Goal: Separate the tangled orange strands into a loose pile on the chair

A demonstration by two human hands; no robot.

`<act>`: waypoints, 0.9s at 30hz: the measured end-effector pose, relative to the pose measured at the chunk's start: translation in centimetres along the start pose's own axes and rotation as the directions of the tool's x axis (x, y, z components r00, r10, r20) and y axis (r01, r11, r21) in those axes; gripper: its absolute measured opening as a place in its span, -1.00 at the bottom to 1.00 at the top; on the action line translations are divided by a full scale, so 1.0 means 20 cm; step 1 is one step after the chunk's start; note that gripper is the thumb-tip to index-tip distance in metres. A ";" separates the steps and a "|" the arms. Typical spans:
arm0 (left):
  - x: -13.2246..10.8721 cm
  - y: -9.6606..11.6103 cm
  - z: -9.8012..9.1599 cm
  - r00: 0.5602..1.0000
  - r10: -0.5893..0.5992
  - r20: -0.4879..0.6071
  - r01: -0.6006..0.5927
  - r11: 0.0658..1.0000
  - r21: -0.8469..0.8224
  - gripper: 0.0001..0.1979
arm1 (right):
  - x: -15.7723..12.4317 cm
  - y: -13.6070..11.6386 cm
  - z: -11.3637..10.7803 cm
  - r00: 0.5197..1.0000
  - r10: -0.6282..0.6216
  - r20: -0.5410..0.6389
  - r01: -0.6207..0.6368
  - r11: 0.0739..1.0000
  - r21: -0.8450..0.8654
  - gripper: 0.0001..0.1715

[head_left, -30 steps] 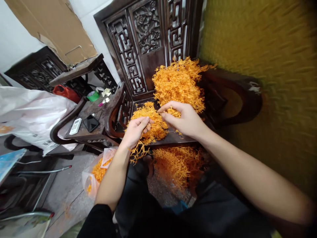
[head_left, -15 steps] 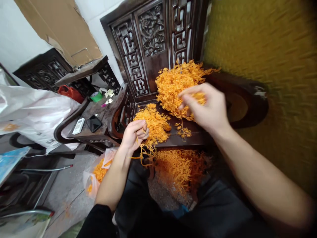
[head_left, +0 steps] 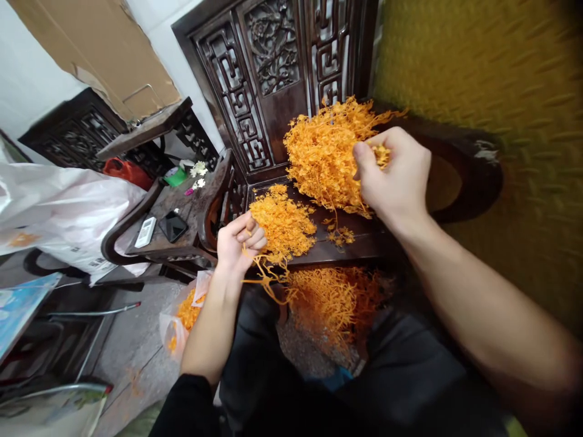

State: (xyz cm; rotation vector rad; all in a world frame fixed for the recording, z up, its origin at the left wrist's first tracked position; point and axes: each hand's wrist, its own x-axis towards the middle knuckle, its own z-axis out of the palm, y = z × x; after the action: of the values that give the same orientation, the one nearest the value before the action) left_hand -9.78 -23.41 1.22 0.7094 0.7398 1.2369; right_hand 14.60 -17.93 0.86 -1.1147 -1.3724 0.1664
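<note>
Right hand (head_left: 395,179) pinches wiry orange strands from tall tangled heap (head_left: 325,152) on dark carved chair seat (head_left: 359,243). Left hand (head_left: 237,243), fingers curled, grips stringy bunch (head_left: 268,276) at seat's front edge, beside low heap (head_left: 281,223).

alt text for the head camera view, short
A person's right hand grips into a large pile of orange strands on a dark carved wooden chair, while the left hand holds a small bunch of strands.
</note>
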 end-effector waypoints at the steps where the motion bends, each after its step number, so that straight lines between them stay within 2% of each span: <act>1: 0.00 0.01 0.00 1.000 -0.017 0.009 0.018 0.999 -0.026 -0.63 | 0.01 0.01 0.00 0.998 0.041 0.056 -0.043 0.999 0.033 -0.82; 3: 0.00 0.00 0.01 0.999 -0.036 0.041 0.038 0.998 -0.056 -0.62 | -0.03 0.00 0.03 0.965 0.031 0.259 -0.058 0.994 0.096 -0.89; 4: 0.00 0.00 0.02 0.998 -0.035 0.059 0.038 0.998 -0.059 -0.62 | -0.07 -0.02 0.06 0.921 0.032 0.389 -0.094 0.986 0.141 -0.90; 6: -0.01 -0.02 0.04 0.995 -0.023 0.098 0.027 0.999 -0.037 -0.62 | -0.15 -0.07 0.10 0.776 0.070 0.627 -0.265 0.938 0.223 -0.72; 7: -0.01 -0.04 0.06 0.993 -0.014 0.120 0.015 1.000 -0.013 -0.62 | -0.18 -0.10 0.11 0.695 0.083 0.714 -0.363 0.898 0.249 -0.58; 8: -0.01 -0.06 0.07 0.990 -0.002 0.142 0.000 1.000 0.017 -0.63 | -0.21 -0.13 0.12 0.642 0.080 0.763 -0.428 0.862 0.270 -0.49; 9: -0.01 -0.08 0.08 0.987 0.013 0.162 -0.021 0.999 0.049 -0.63 | -0.23 -0.16 0.13 0.637 0.063 0.768 -0.439 0.848 0.295 -0.49; 10: -0.02 -0.10 0.09 0.984 0.033 0.174 -0.048 0.995 0.083 -0.63 | -0.23 -0.17 0.13 0.672 0.029 0.740 -0.395 0.859 0.325 -0.57; 12: -0.02 -0.14 0.11 0.980 0.074 0.187 -0.101 0.985 0.141 -0.61 | -0.23 -0.18 0.13 0.791 -0.112 0.601 -0.163 0.909 0.384 -0.78; 13: -0.03 -0.16 0.11 0.978 0.086 0.187 -0.116 0.981 0.157 -0.59 | -0.22 -0.16 0.13 0.827 -0.206 0.524 -0.022 0.918 0.396 -0.81; 15: -0.06 -0.18 0.11 0.974 0.093 0.205 -0.128 0.978 0.167 -0.56 | -0.19 -0.07 0.12 0.843 -0.328 0.427 0.173 0.916 0.362 -0.82; 16: -0.08 -0.19 0.11 0.969 0.099 0.227 -0.140 0.975 0.171 -0.55 | -0.18 0.00 0.11 0.856 -0.322 0.404 0.204 0.929 0.308 -0.83; 17: -0.11 -0.18 0.10 0.960 0.118 0.255 -0.167 0.969 0.180 -0.53 | -0.17 0.08 0.10 0.883 -0.262 0.391 0.179 0.955 0.235 -0.84; 18: -0.13 -0.18 0.10 0.946 0.144 0.290 -0.207 0.957 0.201 -0.53 | -0.15 0.17 0.09 0.931 -0.150 0.333 0.117 0.986 0.117 -0.85; 19: -0.16 -0.18 0.09 0.929 0.149 0.337 -0.239 0.940 0.242 -0.53 | -0.13 0.26 0.08 0.972 0.014 0.236 -0.017 1.000 0.009 -0.81; 20: -0.18 -0.18 0.09 0.911 0.125 0.392 -0.251 0.923 0.290 -0.55 | -0.11 0.34 0.08 0.968 0.199 0.155 -0.196 0.980 -0.038 -0.74; 21: -0.20 -0.19 0.09 0.891 0.069 0.448 -0.240 0.911 0.336 -0.56 | -0.09 0.41 0.09 0.945 0.277 0.174 -0.272 0.961 -0.054 -0.69; 23: -0.22 -0.23 0.11 0.820 -0.106 0.563 -0.165 0.897 0.409 -0.62 | -0.06 0.49 0.16 0.898 0.325 0.296 -0.324 0.945 -0.054 -0.55; 25: -0.22 -0.29 0.15 0.712 -0.249 0.657 -0.112 0.883 0.457 -0.68 | -0.04 0.52 0.33 0.831 0.336 0.444 -0.355 0.934 -0.043 -0.47; 27: -0.22 -0.36 0.19 0.629 -0.342 0.698 -0.103 0.853 0.511 -0.75 | -0.03 0.52 0.57 0.756 0.349 0.553 -0.405 0.914 -0.022 -0.46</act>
State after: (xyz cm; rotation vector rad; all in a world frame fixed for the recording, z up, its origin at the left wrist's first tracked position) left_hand -3.45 -29.25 -1.88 1.4926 0.3523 0.4652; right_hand 10.13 -7.01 -8.97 -1.3093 -1.5952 0.9075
